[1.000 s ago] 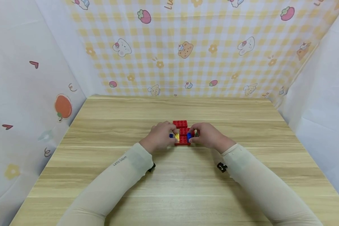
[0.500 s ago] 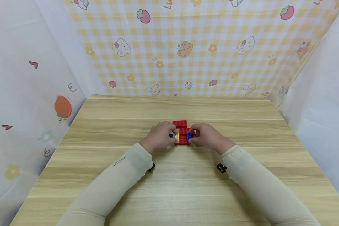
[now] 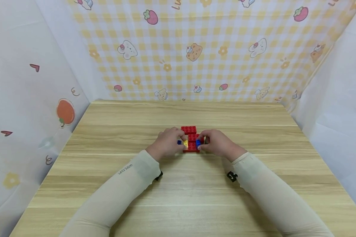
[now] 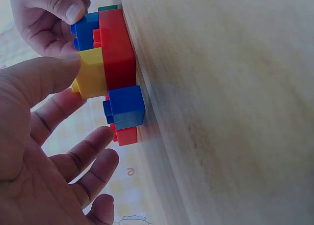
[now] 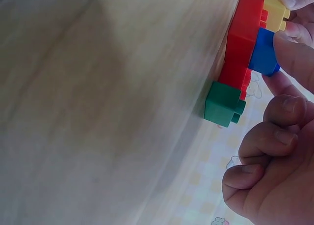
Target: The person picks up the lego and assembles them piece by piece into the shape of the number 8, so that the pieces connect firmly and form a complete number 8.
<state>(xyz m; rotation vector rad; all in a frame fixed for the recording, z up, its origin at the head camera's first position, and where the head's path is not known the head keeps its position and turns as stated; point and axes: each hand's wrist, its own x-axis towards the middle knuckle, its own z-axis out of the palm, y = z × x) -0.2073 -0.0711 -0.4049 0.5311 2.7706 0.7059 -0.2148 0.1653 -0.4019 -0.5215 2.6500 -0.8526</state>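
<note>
My left hand [image 3: 167,141] pinches a yellow building block [image 4: 92,73] between thumb and index finger, its other fingers spread. The yellow block sits on the left end of a red block [image 4: 117,53]. On that red block's right end is a blue block [image 5: 264,52], which my right hand [image 3: 218,141] pinches, its remaining fingers curled. Red studs show between the two small blocks. Beside the left hand a second blue block [image 4: 126,107] stands on the table. Near the right hand stands a green block [image 5: 221,103], mostly hidden in the head view.
Just behind the front red block lies another red block [image 3: 192,137], and a further red block [image 3: 188,129] sits behind that. All rest on a wooden table [image 3: 178,191]. A checked cloth [image 3: 178,65] hangs along the table's back edge.
Both hands keep their grip on the yellow and blue blocks, almost without motion. The head view has shifted very slightly.
</note>
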